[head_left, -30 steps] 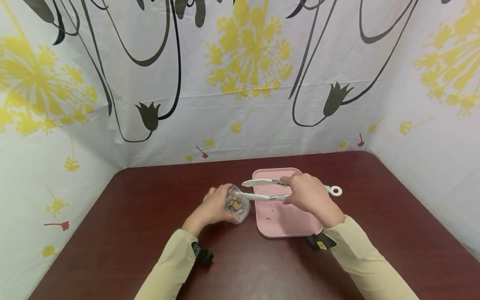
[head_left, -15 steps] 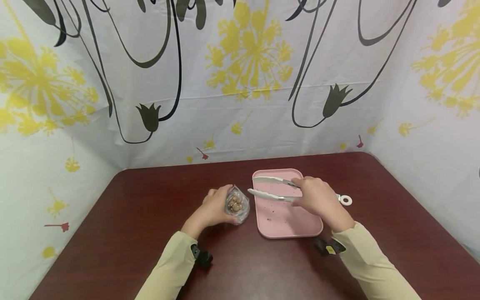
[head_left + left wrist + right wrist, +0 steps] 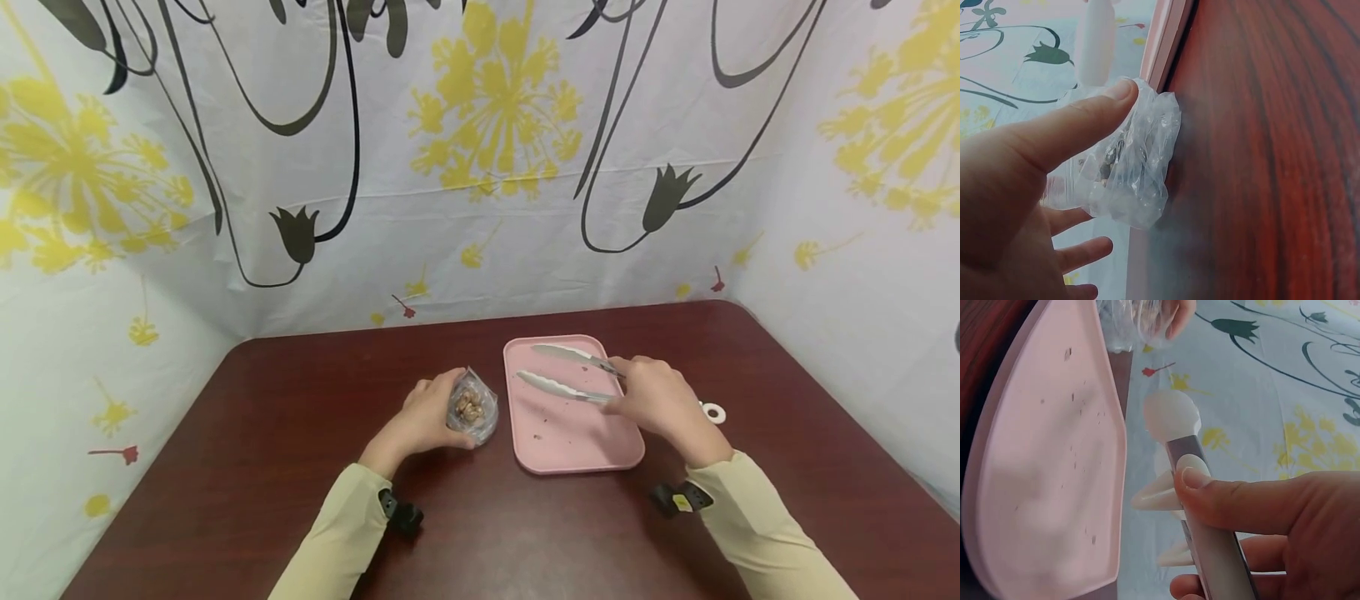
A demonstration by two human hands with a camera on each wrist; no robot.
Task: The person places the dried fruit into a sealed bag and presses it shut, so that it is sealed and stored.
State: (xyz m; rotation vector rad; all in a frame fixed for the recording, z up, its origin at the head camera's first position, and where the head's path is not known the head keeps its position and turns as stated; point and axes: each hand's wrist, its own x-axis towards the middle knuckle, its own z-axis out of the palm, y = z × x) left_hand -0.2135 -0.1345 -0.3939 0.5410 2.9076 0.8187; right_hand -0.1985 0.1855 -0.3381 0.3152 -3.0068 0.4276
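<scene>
My left hand (image 3: 423, 417) holds a clear plastic bag (image 3: 487, 421) upright on the table, its mouth spread. Brown walnut-like pieces (image 3: 469, 407) lie inside. In the left wrist view the thumb curves over the crinkled bag (image 3: 1150, 156), and some fingers extend behind it. My right hand (image 3: 663, 404) grips white-tipped metal tongs (image 3: 553, 385) above a pink tray (image 3: 570, 452). The tongs' two arms stand apart with nothing between their tips. Seen from the right wrist, the thumb presses along one arm of the tongs (image 3: 1188, 450); part of the fingers is hidden behind it.
Small dark crumbs (image 3: 1072, 397) are scattered on the tray, which lies right of the bag. Around both is a dark red-brown wooden table (image 3: 315, 400). A white cloth (image 3: 480, 225) with yellow and grey flower prints hangs behind and at both sides.
My right hand has drawn the tongs to the right, from beside the bag's mouth to over the tray. My left hand and the bag have stayed almost in place.
</scene>
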